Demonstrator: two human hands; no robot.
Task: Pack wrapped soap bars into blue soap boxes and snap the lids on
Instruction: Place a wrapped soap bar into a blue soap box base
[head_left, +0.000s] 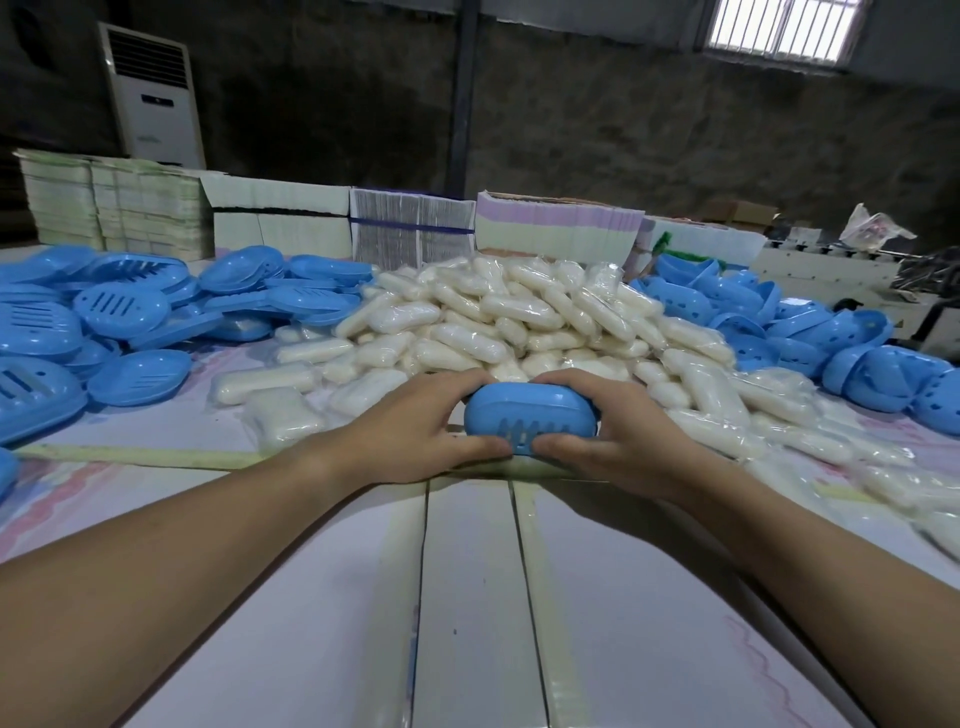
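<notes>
Soap box (530, 418) between the fingers (457, 382): smooth blue plastic, soft sheen, slotted lid. Soap bars (514, 317) heaped beyond the fingers: cream, in clear glossy crinkled film. Loose lids (122, 306) left of them: the same shiny blue plastic. Surface (467, 597) below: matt white sheets. Far wall (623, 130): rough, dull grey.

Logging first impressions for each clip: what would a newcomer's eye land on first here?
First, the two hands, left hand and right hand, gripping a closed blue soap box at the centre of the table. Behind it rises a big heap of wrapped soap bars, flanked by a pile of blue lids on the left and blue box halves on the right.
</notes>
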